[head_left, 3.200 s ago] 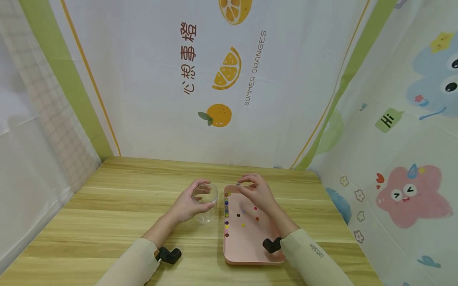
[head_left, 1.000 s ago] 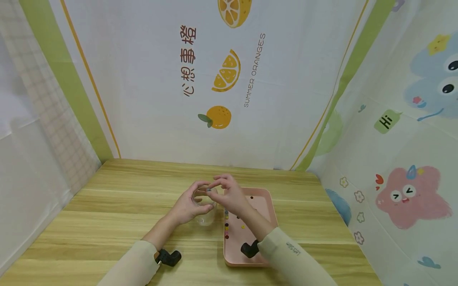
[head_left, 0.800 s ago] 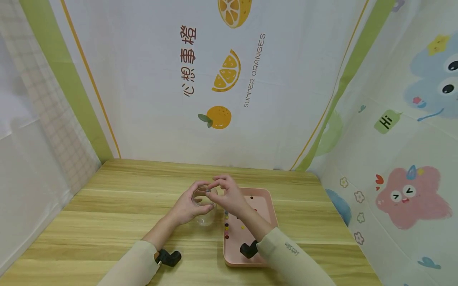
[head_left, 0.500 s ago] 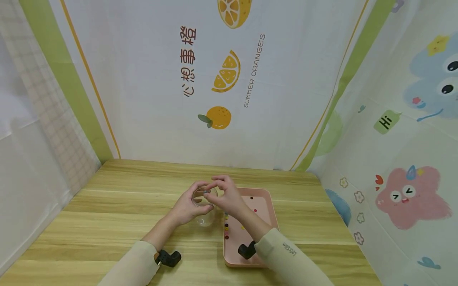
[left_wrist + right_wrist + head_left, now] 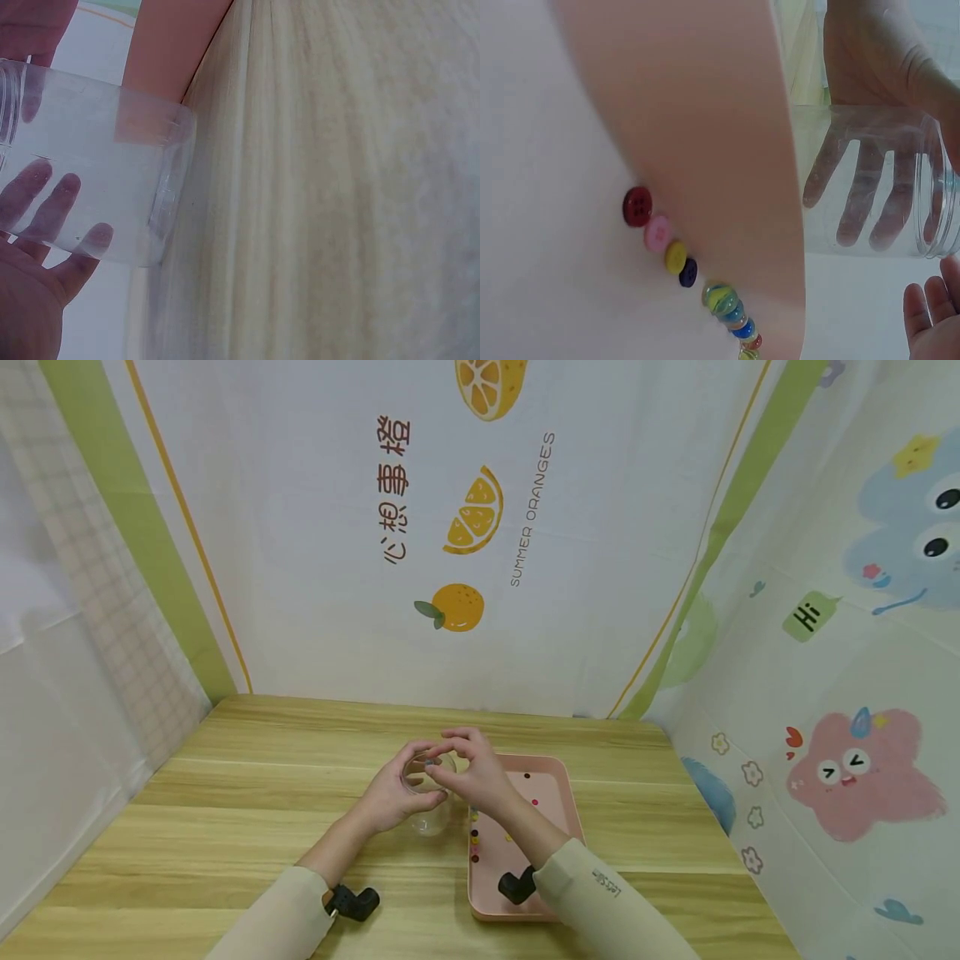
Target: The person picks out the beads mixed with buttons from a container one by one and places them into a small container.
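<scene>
My left hand point(image 5: 393, 792) grips a clear jar point(image 5: 429, 822) near its mouth, the fingers spread round its wall. In the left wrist view the jar point(image 5: 139, 202) stands upright just left of the tray. Over the open mouth my right hand point(image 5: 480, 777) pinches a small blue-grey piece point(image 5: 431, 763) between thumb and index finger; whether it is a button or a marble is too small to tell. Along the left wall of the pink tray point(image 5: 487, 893) lie a dark red button point(image 5: 637, 207), a pink button point(image 5: 658, 234), a yellow button point(image 5: 676, 256), a dark blue button point(image 5: 688, 273) and several glass marbles point(image 5: 721, 298).
Loose buttons lie elsewhere in the tray, among them a dark one point(image 5: 527, 775) and a red one point(image 5: 535, 802). The right forearm hides part of the tray floor. A wooden table point(image 5: 300, 752) carries everything, with a white cloth point(image 5: 337, 652) hanging behind it.
From above the tray, my right hand has moved left to the jar's mouth with the small piece. Over the last second it shifts slightly further left. The left hand stays round the jar.
</scene>
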`<state>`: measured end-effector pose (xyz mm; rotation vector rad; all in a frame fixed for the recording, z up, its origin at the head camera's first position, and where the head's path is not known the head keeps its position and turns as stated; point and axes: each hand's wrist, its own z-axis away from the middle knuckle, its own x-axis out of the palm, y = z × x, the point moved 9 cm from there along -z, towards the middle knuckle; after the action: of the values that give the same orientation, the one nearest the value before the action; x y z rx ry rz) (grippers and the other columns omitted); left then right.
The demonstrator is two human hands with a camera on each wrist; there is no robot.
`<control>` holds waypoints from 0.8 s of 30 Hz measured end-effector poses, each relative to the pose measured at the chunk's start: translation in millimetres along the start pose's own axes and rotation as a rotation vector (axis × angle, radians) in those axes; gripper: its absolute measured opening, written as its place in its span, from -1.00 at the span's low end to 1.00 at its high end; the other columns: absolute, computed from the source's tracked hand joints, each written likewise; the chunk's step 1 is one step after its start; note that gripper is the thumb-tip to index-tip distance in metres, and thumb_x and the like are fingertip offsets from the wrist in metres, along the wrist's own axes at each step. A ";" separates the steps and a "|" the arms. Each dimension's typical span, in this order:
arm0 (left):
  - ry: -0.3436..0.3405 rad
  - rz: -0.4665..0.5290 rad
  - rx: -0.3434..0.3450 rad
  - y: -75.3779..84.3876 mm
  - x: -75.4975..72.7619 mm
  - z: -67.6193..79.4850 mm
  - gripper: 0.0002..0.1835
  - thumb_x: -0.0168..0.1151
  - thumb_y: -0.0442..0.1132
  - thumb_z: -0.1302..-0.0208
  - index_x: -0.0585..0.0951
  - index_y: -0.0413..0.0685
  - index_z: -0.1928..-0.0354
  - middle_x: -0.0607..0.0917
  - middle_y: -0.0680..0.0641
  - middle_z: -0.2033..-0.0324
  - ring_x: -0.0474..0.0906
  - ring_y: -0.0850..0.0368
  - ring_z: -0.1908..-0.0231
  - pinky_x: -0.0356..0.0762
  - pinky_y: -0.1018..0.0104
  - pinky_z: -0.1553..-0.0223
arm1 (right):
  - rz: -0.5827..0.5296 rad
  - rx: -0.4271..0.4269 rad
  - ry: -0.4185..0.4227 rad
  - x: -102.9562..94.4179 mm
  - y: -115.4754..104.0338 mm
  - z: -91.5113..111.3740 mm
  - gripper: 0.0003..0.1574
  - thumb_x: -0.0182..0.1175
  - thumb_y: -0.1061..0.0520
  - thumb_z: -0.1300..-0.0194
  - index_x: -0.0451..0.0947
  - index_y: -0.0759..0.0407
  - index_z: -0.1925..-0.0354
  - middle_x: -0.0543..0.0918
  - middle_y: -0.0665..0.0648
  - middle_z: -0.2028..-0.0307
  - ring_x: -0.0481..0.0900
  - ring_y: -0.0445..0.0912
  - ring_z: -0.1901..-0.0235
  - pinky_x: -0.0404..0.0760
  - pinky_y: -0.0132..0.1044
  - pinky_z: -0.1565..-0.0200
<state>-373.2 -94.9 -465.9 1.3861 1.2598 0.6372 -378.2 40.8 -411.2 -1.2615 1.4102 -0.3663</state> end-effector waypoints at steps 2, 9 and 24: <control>-0.001 0.002 -0.002 -0.2 0.0 0.4 -0.23 0.56 -0.25 -0.37 0.40 0.08 -0.54 0.56 -0.32 -0.38 0.59 -0.39 -0.35 0.79 0.11 -0.10 | 0.026 -0.002 -0.004 0.0 -1.1 0.8 -0.60 0.49 0.01 -0.43 0.77 0.09 -0.16 0.42 0.24 -0.56 0.32 0.26 -0.57 0.41 0.37 -0.49; -0.011 0.011 -0.012 -0.7 1.3 0.0 -0.18 0.55 -0.26 -0.37 0.35 -0.01 -0.58 0.52 -0.37 -0.41 0.55 -0.39 -0.38 0.78 0.16 -0.07 | 0.112 -0.058 -0.016 -4.6 -8.1 3.8 -0.28 0.51 -0.07 -0.41 0.61 0.01 -0.46 0.19 0.17 -0.72 0.10 0.31 -0.70 0.33 0.58 -0.47; -0.010 0.005 -0.004 1.0 1.6 -0.2 -0.20 0.56 -0.20 -0.38 0.36 0.08 -0.57 0.55 -0.31 -0.39 0.51 -0.41 -0.41 0.75 -0.15 -0.22 | 0.231 -0.120 0.012 -26.1 -4.7 7.4 -0.10 0.52 -0.04 -0.40 0.45 -0.04 -0.61 0.07 0.25 -0.76 0.02 0.32 -0.72 0.38 0.50 -0.48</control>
<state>-372.5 -93.2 -465.3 1.3875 1.2472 0.6356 -375.7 63.7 -396.1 -1.1774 1.5889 -0.1337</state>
